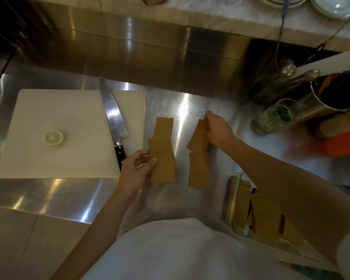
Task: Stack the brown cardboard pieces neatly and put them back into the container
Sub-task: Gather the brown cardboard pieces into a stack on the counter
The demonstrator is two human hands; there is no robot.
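Nearest the person, a clear container [233,201] on the steel tabletop [69,190] already held several brown cardboard pieces [265,215] standing loosely (not neatly). Further out, the left hand [135,168] had its grip closed on a small uneven stack [163,158], and one loose piece [198,170] lay flat beside it. Beyond, the right hand [217,129] pinched another piece [198,138]. Gathering seemed roughly midway; squaring and returning remained.
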